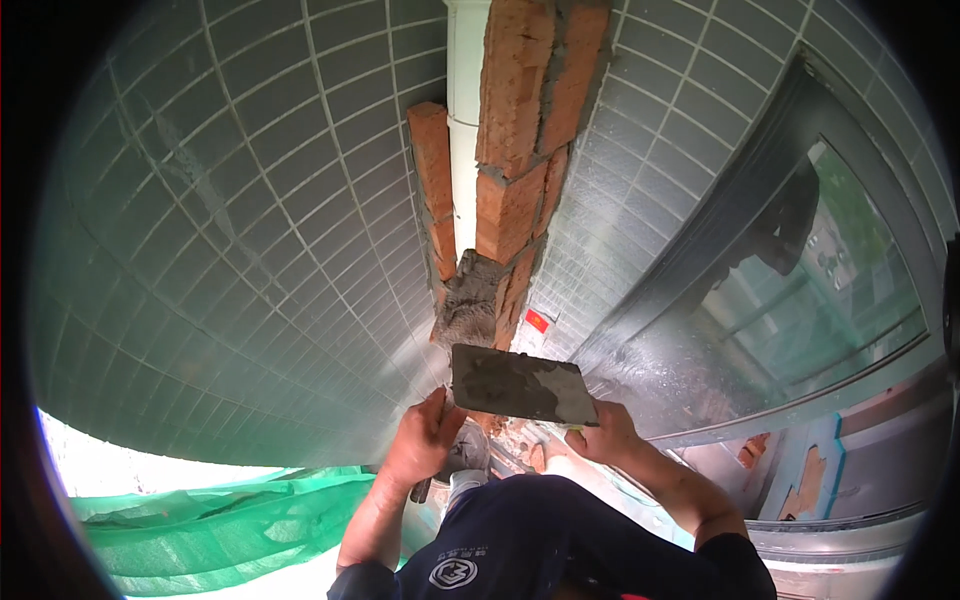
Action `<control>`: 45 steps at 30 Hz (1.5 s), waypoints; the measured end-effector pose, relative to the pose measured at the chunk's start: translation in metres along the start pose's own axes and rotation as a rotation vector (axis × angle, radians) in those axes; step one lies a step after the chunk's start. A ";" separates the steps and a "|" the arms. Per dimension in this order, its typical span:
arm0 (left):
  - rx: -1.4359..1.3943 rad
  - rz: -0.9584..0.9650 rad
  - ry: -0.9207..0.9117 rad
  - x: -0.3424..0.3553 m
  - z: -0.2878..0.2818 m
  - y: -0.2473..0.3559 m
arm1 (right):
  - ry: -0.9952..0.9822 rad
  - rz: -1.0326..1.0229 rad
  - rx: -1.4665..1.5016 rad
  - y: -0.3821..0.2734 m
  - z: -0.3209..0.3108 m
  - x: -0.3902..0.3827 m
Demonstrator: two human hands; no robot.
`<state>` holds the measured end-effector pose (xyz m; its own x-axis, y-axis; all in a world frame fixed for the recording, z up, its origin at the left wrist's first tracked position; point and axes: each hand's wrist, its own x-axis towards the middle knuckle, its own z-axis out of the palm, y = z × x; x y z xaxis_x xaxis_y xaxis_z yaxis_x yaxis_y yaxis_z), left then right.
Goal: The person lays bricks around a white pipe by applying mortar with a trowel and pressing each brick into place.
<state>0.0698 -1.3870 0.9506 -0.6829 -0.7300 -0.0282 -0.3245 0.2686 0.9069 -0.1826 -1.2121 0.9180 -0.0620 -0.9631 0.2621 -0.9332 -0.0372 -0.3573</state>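
Holding, right hand (600,435): we grip a mortar-smeared board (520,385).
Left hand (420,445): closed around a tool handle (422,490).
Ahead: brick column (510,190), wet mortar (470,300).

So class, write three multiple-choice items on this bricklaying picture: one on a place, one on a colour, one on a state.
1. Where does the red brick column stand?
A. against the grey tiled wall
B. on a wooden table
C. inside a cardboard box

2. What colour is the mesh netting at lower left?
A. blue
B. green
C. yellow

3. What is the state of the flat rectangular metal trowel?
A. clean and shiny
B. smeared with grey mortar
C. lying on the floor

Answers: 1 A, tiles flank the bricks; 2 B, the mesh is plainly green; 3 B, the right hand holds it up, mortar-coated, while the left hand grips a dark handle.
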 end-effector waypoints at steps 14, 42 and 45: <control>0.198 0.368 0.185 -0.027 -0.011 0.002 | 0.177 -0.271 -0.336 0.017 -0.058 0.084; -0.262 0.099 0.350 -0.060 -0.003 -0.060 | -0.208 -0.026 1.800 0.006 -0.197 0.212; -0.275 0.079 0.353 -0.060 0.002 -0.071 | -0.187 0.023 1.789 0.017 -0.198 0.202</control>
<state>0.1324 -1.3605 0.8872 -0.4180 -0.8965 0.1473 -0.0621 0.1899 0.9798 -0.2807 -1.3545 1.1421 0.0871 -0.9770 0.1948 0.5493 -0.1161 -0.8275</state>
